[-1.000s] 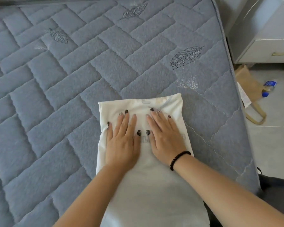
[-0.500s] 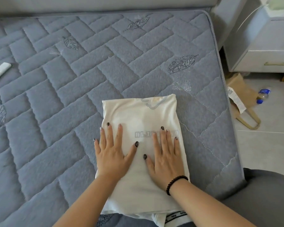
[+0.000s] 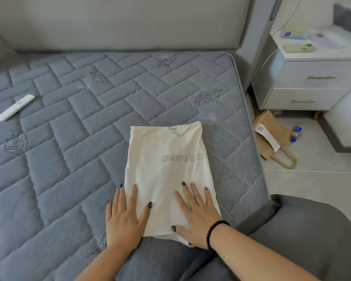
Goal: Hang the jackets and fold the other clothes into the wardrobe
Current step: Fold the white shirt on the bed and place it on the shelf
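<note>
Both hands lay flat: I saw the left hand (image 3: 124,219) and right hand (image 3: 197,213) pressing the folded white shirt (image 3: 167,171) on the mattress (image 3: 69,138), at 6 o'clock of it.

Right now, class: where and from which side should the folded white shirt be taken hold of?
Probably its near short edge, from the person's own side. The folded white shirt lies flat and lengthwise on the mattress, and the left hand and right hand already press flat there.
</note>
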### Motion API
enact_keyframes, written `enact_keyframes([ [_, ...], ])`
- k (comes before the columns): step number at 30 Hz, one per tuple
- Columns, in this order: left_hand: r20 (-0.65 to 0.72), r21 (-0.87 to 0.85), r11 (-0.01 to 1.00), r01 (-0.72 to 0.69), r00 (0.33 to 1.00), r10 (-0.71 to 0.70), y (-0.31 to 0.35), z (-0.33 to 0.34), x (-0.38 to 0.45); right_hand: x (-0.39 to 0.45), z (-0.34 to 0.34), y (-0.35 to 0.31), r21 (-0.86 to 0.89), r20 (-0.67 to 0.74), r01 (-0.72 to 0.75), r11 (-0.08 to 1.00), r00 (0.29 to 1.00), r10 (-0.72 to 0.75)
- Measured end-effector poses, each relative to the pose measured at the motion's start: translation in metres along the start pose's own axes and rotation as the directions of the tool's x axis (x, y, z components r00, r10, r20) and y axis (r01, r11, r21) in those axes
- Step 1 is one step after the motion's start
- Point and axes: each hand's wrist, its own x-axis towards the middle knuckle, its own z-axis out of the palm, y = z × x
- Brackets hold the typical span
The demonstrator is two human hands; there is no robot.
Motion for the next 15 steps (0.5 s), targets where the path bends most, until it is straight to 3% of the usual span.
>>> enact_keyframes([
  [4, 0.041, 0.008, 0.985, -0.172, 0.984, 0.172, -0.007, -0.001, -0.021, -0.018, -0.005, -0.003, 0.008, 0.105, 0.044, 0.999, 0.994, -0.045],
  [9, 0.093, 0.067, 0.883, -0.465, 0.884, 0.459, -0.015, -0.009, -0.031, -0.03, -0.013, -0.013, -0.089, 0.124, 0.077, 0.993, 0.99, -0.065],
  [12, 0.159, 0.196, 0.799, -0.568, 0.823, 0.546, -0.009, -0.013, -0.024, -0.032, -0.017, -0.018, -0.147, 0.145, 0.072, 0.987, 0.988, -0.051],
  [15, 0.241, 0.295, 0.773, -0.562, 0.826, 0.509, 0.008, -0.014, -0.017, -0.028, -0.024, -0.017, -0.147, 0.154, 0.062, 0.987, 0.987, -0.039],
])
